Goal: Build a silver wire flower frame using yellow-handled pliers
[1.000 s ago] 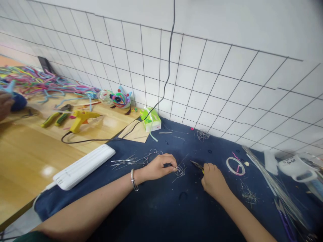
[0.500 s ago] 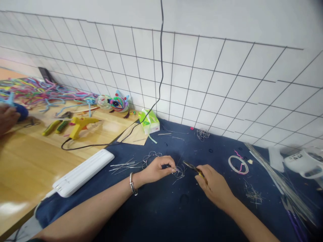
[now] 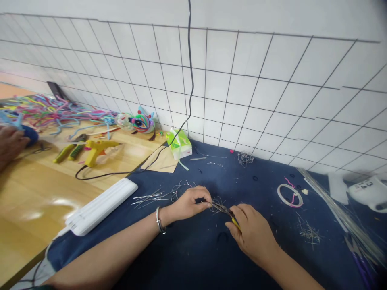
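My left hand (image 3: 193, 201), with a silver bracelet at the wrist, pinches a thin bent wire piece (image 3: 218, 202) between thumb and fingertips. Loops of that wire show just right of the fingertips. My right hand (image 3: 252, 225) is wrapped round the yellow-handled needle-nose pliers (image 3: 223, 209). Their jaws point left and reach the wire at my left fingertips; whether they grip it I cannot tell. Behind my left hand lies a flower-shaped wire loop (image 3: 182, 186), and beside it several straight wires (image 3: 151, 197) rest on the dark blue cloth (image 3: 181, 257).
Left are a white power strip (image 3: 102, 205), a yellow glue gun (image 3: 99, 151) and another person's hand (image 3: 12, 145). A tissue pack (image 3: 179, 143) stands by the wall. Rightward lie a tape ring (image 3: 289, 195), wire scraps (image 3: 311, 234), long wires (image 3: 338, 209) and purple-handled scissors (image 3: 361, 262).
My right hand has brought the pliers left, so their jaws now meet the wire at my left fingertips. The left hand keeps its pinch almost in place.
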Available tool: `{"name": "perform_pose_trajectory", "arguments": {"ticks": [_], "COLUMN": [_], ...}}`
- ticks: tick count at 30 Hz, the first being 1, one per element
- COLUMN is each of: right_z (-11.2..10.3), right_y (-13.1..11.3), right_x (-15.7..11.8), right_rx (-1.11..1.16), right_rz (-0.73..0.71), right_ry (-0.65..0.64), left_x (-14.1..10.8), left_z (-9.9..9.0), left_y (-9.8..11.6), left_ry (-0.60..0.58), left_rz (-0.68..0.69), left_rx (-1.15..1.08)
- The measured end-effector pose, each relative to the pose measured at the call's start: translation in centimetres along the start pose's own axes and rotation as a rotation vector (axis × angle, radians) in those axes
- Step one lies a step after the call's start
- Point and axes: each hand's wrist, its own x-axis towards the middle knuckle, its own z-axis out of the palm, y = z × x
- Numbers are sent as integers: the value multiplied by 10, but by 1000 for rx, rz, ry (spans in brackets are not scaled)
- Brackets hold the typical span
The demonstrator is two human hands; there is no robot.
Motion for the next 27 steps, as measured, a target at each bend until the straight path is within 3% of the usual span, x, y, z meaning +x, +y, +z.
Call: {"name": "perform_pose_trajectory", "arguments": {"ticks": [13, 27], "right_z": [1, 11], "right_y": [5, 1], "right_x": [-3, -6], "right_rx": [-258, -96], "right_rz": [-196, -44], "right_ry": [113, 38], "left_x": [0, 1], "left_z": [0, 1], "left_y": [-5, -5], "left_ry": [-41, -41], "left_rz": [27, 39], "left_rx": [71, 120]}}
